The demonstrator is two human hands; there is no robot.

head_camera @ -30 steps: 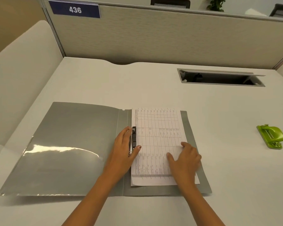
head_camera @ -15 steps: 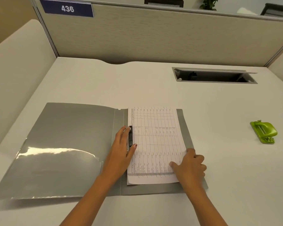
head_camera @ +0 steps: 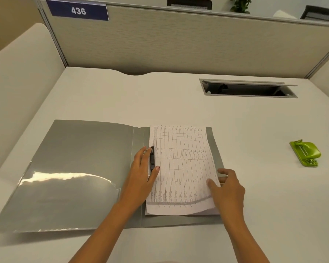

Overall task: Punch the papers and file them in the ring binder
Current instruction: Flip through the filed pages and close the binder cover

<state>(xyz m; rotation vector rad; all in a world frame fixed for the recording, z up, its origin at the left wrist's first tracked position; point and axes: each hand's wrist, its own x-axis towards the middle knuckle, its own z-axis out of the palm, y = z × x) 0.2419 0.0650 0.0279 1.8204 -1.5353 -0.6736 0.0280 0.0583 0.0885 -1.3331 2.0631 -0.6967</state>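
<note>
A grey ring binder (head_camera: 74, 168) lies open on the white desk. Printed table papers (head_camera: 180, 164) rest on its right half, left edge at the black ring mechanism (head_camera: 152, 158). My left hand (head_camera: 142, 173) lies on that mechanism, thumb on the paper's edge and fingers over the rings. My right hand (head_camera: 228, 188) is at the papers' lower right edge, thumb on top and fingers underneath, and the corner there curls up. A green hole punch (head_camera: 305, 152) sits alone at the right of the desk.
A cable slot (head_camera: 249, 89) with a raised lid is cut into the desk at the back right. Cubicle partitions (head_camera: 179, 40) wall the desk at the back and both sides, with a sign reading 436.
My right hand slid from on top of the sheets to their right edge and now lifts the lower right corner. My left hand stays on the ring mechanism.
</note>
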